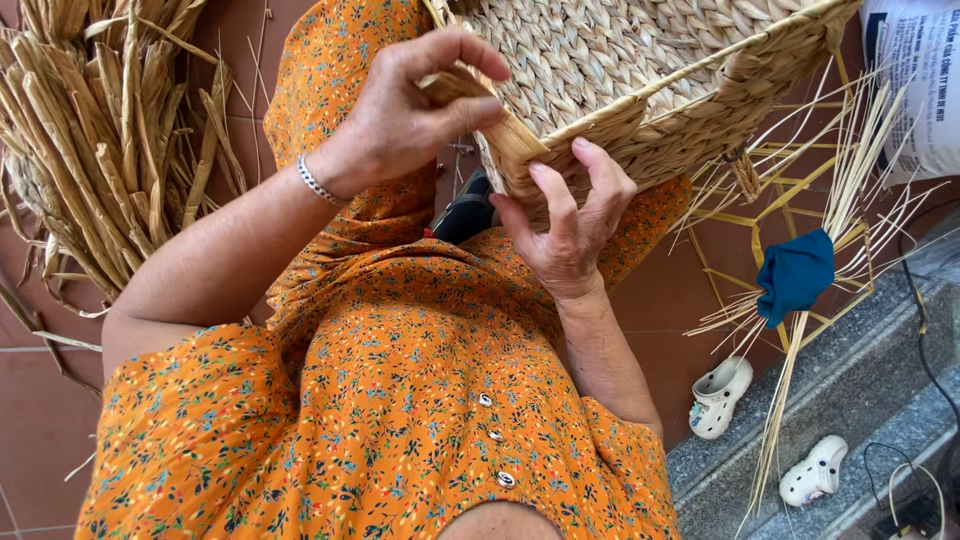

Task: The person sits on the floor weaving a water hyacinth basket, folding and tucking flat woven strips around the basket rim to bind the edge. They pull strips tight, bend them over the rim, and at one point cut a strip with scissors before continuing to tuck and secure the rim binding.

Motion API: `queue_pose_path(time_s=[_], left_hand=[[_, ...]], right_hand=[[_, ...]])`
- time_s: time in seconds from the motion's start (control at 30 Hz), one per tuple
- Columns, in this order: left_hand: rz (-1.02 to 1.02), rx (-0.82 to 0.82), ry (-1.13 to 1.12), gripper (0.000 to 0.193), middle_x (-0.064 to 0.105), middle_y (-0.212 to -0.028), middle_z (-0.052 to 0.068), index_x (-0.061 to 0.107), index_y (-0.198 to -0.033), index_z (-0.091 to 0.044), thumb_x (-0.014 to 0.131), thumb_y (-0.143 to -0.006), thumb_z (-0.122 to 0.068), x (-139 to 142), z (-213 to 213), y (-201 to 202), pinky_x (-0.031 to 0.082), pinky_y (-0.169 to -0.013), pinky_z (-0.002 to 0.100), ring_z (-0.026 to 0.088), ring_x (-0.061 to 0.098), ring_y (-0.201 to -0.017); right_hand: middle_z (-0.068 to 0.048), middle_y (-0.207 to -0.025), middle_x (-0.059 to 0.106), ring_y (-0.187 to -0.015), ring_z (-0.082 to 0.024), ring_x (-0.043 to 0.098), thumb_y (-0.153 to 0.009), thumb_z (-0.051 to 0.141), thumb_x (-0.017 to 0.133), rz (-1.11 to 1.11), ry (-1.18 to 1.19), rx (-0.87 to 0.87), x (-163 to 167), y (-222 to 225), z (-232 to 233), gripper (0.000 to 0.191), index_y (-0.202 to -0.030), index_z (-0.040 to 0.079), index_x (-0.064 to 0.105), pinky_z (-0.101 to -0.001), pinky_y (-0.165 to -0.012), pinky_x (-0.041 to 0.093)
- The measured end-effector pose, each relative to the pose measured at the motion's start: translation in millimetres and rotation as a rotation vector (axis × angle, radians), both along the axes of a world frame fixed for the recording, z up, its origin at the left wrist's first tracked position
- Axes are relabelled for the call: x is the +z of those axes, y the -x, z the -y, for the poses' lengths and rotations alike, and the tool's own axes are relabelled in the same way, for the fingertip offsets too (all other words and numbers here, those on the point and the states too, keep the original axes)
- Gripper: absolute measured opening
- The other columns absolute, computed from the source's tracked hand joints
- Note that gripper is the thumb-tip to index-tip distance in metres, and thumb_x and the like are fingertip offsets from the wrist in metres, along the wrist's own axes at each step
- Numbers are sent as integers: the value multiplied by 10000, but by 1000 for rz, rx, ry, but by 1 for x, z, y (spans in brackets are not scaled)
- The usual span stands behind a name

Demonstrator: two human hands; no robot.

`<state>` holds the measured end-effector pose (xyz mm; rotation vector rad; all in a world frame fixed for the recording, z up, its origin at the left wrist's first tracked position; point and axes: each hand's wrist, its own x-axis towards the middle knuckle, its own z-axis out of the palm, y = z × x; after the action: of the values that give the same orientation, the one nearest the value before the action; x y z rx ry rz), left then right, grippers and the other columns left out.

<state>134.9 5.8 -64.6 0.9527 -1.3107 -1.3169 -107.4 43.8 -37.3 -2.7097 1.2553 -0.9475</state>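
A woven straw basket [640, 70] is tilted on my lap, above my orange flowered dress [400, 400]. My left hand [405, 115], with a silver bracelet at the wrist, pinches a flat straw strand [462, 84] between thumb and fingers at the basket's corner. My right hand [565, 225] grips the braided rim of that same corner from below, fingers spread over the weave. The strand runs from my left fingers down into the rim beside my right fingertips.
A heap of dried straw [90, 140] lies at the left on red floor tiles. At the right stand a yellow wire frame [722, 220] and thin reeds tied with a blue cloth [795, 275]. Two white clogs [720, 395] rest by a grey stone step [860, 380].
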Motion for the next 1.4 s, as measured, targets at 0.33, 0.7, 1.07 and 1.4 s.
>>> queue_pose_path(time_s=[0.33,0.7,1.07,1.4], left_hand=[[717,337,648,574,581,-1242,171,570,-1335,-46,893,-873,-150,51,-17,-28,477,-1023,495,367,571,-1180],[1162,131,603,275,467,-1167,153,614,-1222,65,685,-1003,-85,43,-33,-1,527,-871,405,295,542,-1080],[14,-75,31,159,733,-1055,69,687,-1166,-14,664,-1029,64,13,-6,9,614,-894,288,118,695,-1003],[211,-259,162,215,738,-1008,17,686,-1099,-34,797,-915,-46,8,16,4,581,-894,266,61,683,-968]], right_hand=[[-139,-1426,450,-1283,-348,462,-895,234,972,-35,-7,-22,2,4,1,593,-1322,168,567,-507,-1086,420],[-145,-1420,446,-1268,-344,464,-911,242,954,-29,5,-21,-4,4,-1,568,-1321,153,571,-506,-1071,422],[-136,-1396,457,-1260,-345,471,-895,211,961,-15,-11,4,-4,4,-3,560,-1310,143,591,-504,-1066,441],[-129,-1398,469,-1276,-344,476,-864,181,988,36,-21,-7,-5,2,-6,577,-1284,133,594,-503,-1080,439]])
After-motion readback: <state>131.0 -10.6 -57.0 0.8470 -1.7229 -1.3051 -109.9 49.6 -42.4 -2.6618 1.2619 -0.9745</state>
